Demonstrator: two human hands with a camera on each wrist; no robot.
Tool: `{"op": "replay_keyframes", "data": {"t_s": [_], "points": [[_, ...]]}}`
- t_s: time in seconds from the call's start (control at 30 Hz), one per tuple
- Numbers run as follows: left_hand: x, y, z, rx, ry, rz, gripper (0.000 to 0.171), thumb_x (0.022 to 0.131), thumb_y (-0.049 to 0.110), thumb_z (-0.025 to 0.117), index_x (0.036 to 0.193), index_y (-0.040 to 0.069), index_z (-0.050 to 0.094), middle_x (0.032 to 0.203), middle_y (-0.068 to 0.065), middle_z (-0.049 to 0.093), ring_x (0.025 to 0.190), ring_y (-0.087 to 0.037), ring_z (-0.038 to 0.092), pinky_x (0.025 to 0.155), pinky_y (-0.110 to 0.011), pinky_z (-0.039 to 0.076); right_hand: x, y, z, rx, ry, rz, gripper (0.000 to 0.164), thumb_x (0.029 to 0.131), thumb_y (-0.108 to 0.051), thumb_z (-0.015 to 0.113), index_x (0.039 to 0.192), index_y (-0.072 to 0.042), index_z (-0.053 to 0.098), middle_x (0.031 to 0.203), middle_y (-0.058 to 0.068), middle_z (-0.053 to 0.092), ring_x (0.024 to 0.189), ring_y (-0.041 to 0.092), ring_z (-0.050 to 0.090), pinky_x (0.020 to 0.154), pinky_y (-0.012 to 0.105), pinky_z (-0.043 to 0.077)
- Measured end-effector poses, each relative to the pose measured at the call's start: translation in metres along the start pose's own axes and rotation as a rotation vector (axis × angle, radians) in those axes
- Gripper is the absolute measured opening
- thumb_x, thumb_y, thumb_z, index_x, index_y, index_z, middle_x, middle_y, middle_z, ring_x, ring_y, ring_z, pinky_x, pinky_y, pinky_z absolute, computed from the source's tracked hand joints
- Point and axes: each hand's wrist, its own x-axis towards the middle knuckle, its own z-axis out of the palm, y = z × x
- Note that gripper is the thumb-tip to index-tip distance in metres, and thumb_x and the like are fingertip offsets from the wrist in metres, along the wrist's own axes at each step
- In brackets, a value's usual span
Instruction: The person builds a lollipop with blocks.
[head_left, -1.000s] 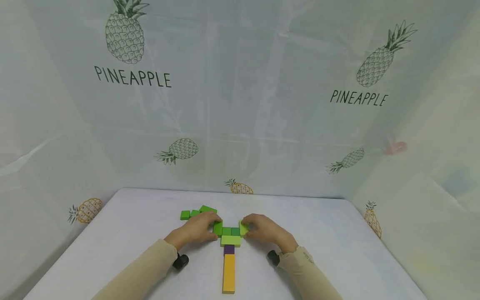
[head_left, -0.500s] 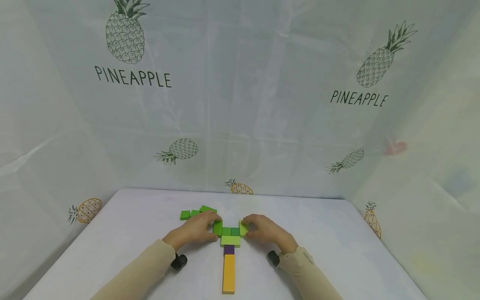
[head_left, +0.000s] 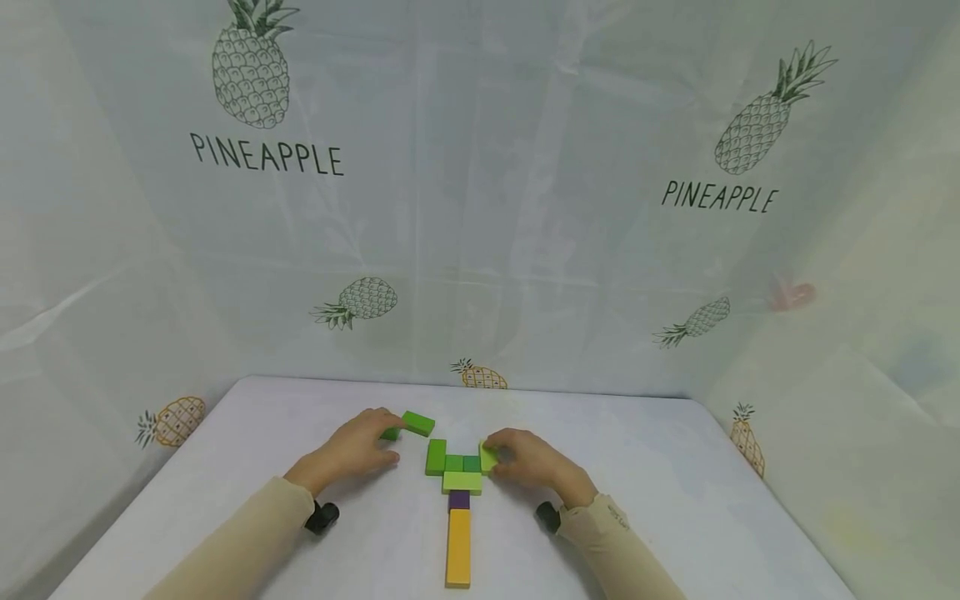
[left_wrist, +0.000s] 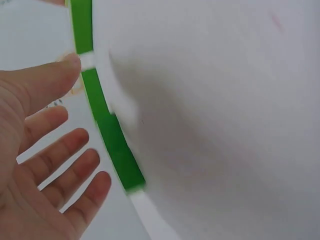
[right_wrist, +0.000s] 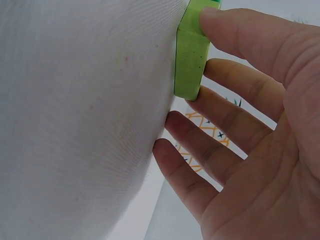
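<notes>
My left hand (head_left: 352,450) hovers spread above the table by the loose green blocks, its fingertips near a small green block (head_left: 391,434) that it partly covers. A longer green block (head_left: 418,423) lies tilted just past these fingers. In the left wrist view, the thumb and fingers of my left hand (left_wrist: 50,135) are apart, with green blocks (left_wrist: 120,152) beyond them. My right hand (head_left: 528,460) holds a light green block (right_wrist: 191,65) between thumb and fingers, at the right side of the block figure. Another green block (head_left: 436,457) stands at its left side.
Two small green blocks (head_left: 453,463) sit in the figure's middle, above a flat light green block (head_left: 461,482). Below come a purple block (head_left: 459,500) and a long yellow block (head_left: 457,550). A pineapple-print cloth (head_left: 480,250) rises behind the white table (head_left: 637,467).
My left hand has let go of the green block at the figure's left side and moved left to the loose green blocks. My right hand has stayed in place.
</notes>
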Motion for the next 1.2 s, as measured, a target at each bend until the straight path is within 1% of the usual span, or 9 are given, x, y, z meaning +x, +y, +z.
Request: {"op": "replay_keyframes", "data": {"t_s": [0.1,0.23,0.3,0.4,0.53,0.7,0.83,1.03,1.2], "points": [[-0.002,-0.011,-0.004,0.019,0.031,-0.003,0.048,0.075,0.021,0.081,0.120,0.011,0.064,0.113,-0.002,0.061,0.109,-0.025,0.054,0.095,-0.044,0.045,0.000,0.000,0.000,-0.005,0.004,-0.008,0.041,0.085,-0.021,0.071,0.123,-0.011,0.063,0.126,0.000,0.060,0.123,0.023,0.050,0.104,0.044,0.038],[-0.004,-0.023,-0.007,0.039,0.048,-0.019,0.046,0.075,0.019,0.081,0.118,0.011,0.065,0.112,-0.003,0.061,0.108,-0.026,0.054,0.093,-0.047,0.046,-0.001,-0.001,-0.001,-0.004,0.006,-0.013,0.041,0.085,-0.021,0.071,0.123,-0.010,0.063,0.126,0.001,0.060,0.123,0.024,0.050,0.105,0.044,0.038],[-0.004,-0.027,-0.008,0.041,0.051,-0.030,0.046,0.075,0.018,0.080,0.118,0.010,0.065,0.112,-0.004,0.061,0.107,-0.026,0.054,0.093,-0.046,0.046,-0.002,-0.001,-0.001,-0.003,0.006,-0.011,0.041,0.085,-0.020,0.071,0.123,-0.010,0.063,0.126,0.001,0.060,0.123,0.024,0.050,0.104,0.044,0.038],[-0.004,-0.033,-0.008,0.041,0.060,-0.027,0.045,0.074,0.016,0.080,0.117,0.008,0.065,0.110,-0.006,0.062,0.105,-0.027,0.054,0.092,-0.047,0.046,-0.002,-0.002,-0.001,0.000,0.003,-0.004,0.041,0.085,-0.020,0.071,0.123,-0.010,0.062,0.126,0.001,0.060,0.123,0.024,0.050,0.104,0.044,0.038],[-0.003,-0.040,-0.007,0.035,0.059,-0.041,0.044,0.075,0.016,0.079,0.116,0.007,0.065,0.108,-0.005,0.062,0.105,-0.027,0.054,0.092,-0.047,0.046,-0.003,-0.002,-0.002,0.004,0.003,-0.002,0.041,0.085,-0.020,0.071,0.123,-0.010,0.062,0.126,0.002,0.060,0.123,0.024,0.050,0.104,0.044,0.038],[-0.001,-0.044,-0.008,0.012,0.038,-0.064,0.044,0.078,0.017,0.077,0.117,0.004,0.064,0.110,-0.009,0.061,0.109,-0.032,0.054,0.095,-0.051,0.044,-0.002,-0.002,-0.001,0.006,0.000,-0.006,0.041,0.085,-0.019,0.071,0.123,-0.010,0.062,0.127,0.002,0.060,0.123,0.024,0.050,0.104,0.043,0.039],[0.001,-0.044,-0.009,-0.010,0.024,-0.089,0.042,0.079,0.015,0.076,0.116,0.002,0.064,0.112,-0.011,0.061,0.111,-0.033,0.054,0.096,-0.051,0.043,-0.002,-0.004,-0.001,0.012,-0.011,0.001,0.042,0.084,-0.019,0.072,0.124,-0.010,0.062,0.127,0.002,0.060,0.123,0.024,0.050,0.105,0.044,0.038],[0.004,-0.046,-0.008,-0.037,0.007,-0.102,0.037,0.079,0.012,0.076,0.113,0.003,0.066,0.109,-0.007,0.064,0.106,-0.030,0.056,0.093,-0.049,0.045,-0.002,-0.003,0.000,0.006,-0.011,0.003,0.042,0.084,-0.020,0.072,0.123,-0.011,0.063,0.127,0.001,0.060,0.123,0.024,0.050,0.105,0.044,0.038],[0.006,-0.046,-0.006,-0.042,0.013,-0.097,0.035,0.078,0.010,0.076,0.111,0.003,0.067,0.106,-0.006,0.065,0.101,-0.027,0.058,0.090,-0.047,0.047,-0.001,-0.002,0.000,0.006,-0.001,-0.004,0.041,0.084,-0.019,0.072,0.123,-0.011,0.063,0.127,0.002,0.060,0.123,0.024,0.050,0.105,0.044,0.038]]}}
